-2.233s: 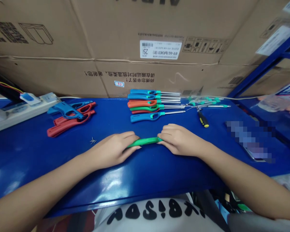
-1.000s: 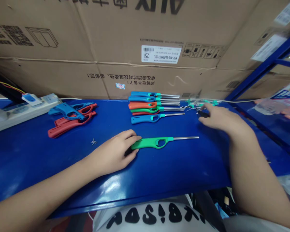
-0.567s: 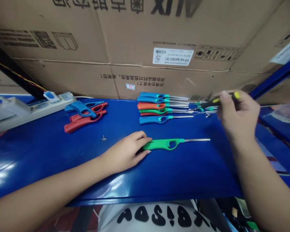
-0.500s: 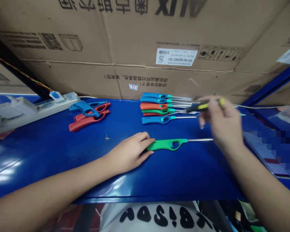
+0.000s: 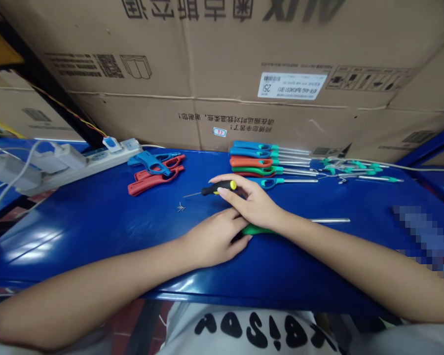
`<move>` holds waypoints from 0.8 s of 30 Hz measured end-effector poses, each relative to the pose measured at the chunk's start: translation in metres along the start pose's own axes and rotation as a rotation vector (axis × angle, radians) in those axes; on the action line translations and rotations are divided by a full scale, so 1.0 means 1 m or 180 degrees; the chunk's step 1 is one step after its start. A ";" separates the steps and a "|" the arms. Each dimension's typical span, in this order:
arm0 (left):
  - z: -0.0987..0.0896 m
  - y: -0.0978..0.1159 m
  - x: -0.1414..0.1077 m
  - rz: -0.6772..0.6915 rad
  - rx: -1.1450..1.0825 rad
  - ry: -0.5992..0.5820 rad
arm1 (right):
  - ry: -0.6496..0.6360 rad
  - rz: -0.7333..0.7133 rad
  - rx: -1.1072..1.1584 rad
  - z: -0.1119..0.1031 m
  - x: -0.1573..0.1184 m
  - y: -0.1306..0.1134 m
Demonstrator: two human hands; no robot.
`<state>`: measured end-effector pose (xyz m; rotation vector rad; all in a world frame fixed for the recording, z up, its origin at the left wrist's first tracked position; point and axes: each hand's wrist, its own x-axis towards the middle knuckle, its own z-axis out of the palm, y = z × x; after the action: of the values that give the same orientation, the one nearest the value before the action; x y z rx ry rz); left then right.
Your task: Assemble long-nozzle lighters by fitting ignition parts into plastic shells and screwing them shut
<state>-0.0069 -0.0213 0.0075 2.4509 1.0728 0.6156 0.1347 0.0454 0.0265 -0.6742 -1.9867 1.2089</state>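
Note:
My left hand (image 5: 216,239) is closed on the handle end of a green lighter (image 5: 257,230), which lies on the blue table with its metal tube pointing right. Crossing above it, my right hand (image 5: 253,199) grips a black and yellow screwdriver (image 5: 218,188). The screwdriver's shaft points left, its tip just above a small pile of screws (image 5: 181,207). My right hand and forearm hide much of the green lighter. Behind the hands lies a row of lighters with blue, orange, green and red handles (image 5: 249,161).
Red and blue handle shells (image 5: 155,180) lie at the back left, beside a white power strip (image 5: 77,167) with plugs. Metal tubes with teal parts (image 5: 362,170) are scattered at the back right. A large cardboard box (image 5: 225,59) stands behind the table (image 5: 107,231).
My right hand has moved left with the screwdriver, from beyond the green lighter's tube to above my left hand. The view has shifted, bringing the scattered tubes into sight.

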 end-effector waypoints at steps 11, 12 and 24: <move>-0.002 -0.003 0.000 -0.0001 -0.0107 -0.0131 | 0.0071 0.0044 0.0111 0.005 0.009 -0.001; -0.003 -0.003 0.001 -0.0001 -0.0132 -0.0146 | 0.0143 0.0059 0.0149 0.002 0.009 -0.003; -0.004 -0.013 0.007 -0.0063 -0.0113 0.0338 | 0.1729 0.0293 0.1174 -0.053 -0.028 -0.012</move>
<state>-0.0123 -0.0074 0.0054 2.3978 1.1153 0.7595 0.1929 0.0484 0.0458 -0.8043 -1.2606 1.2407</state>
